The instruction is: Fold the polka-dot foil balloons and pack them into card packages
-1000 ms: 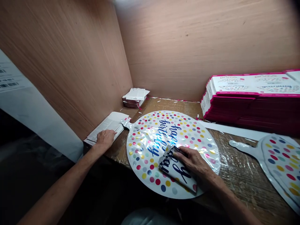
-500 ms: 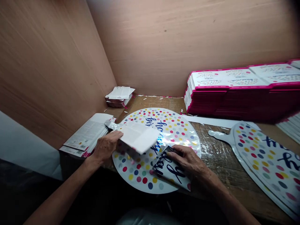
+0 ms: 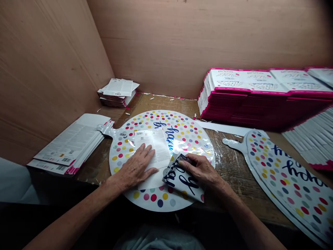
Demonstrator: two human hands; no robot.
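Note:
A round foil balloon [image 3: 192,130] with coloured dots and dark blue lettering lies flat on the table, its tail pointing left. On top of it rests a white printed card [image 3: 156,152], text side up. My left hand [image 3: 139,165] lies flat on this card with the fingers stretched out. Just to the right, my right hand [image 3: 201,168] pinches a folded foil balloon [image 3: 182,178] between thumb and fingers. The folded balloon shows dark letters and sits over the lower right of the flat balloon, against the card's right edge.
Printed cards [image 3: 70,142] are stacked at the left, and a smaller card stack [image 3: 118,92] stands in the back corner. Pink-edged printed cards [image 3: 249,90] fill the back right. More flat balloons [image 3: 283,177] lie at the right. Wooden panels [image 3: 195,45] enclose the table.
The card, tilted in my left hand before, now lies flat on the balloon with that hand spread over it. My right hand still grips the folded balloon. The camera view has shifted slightly.

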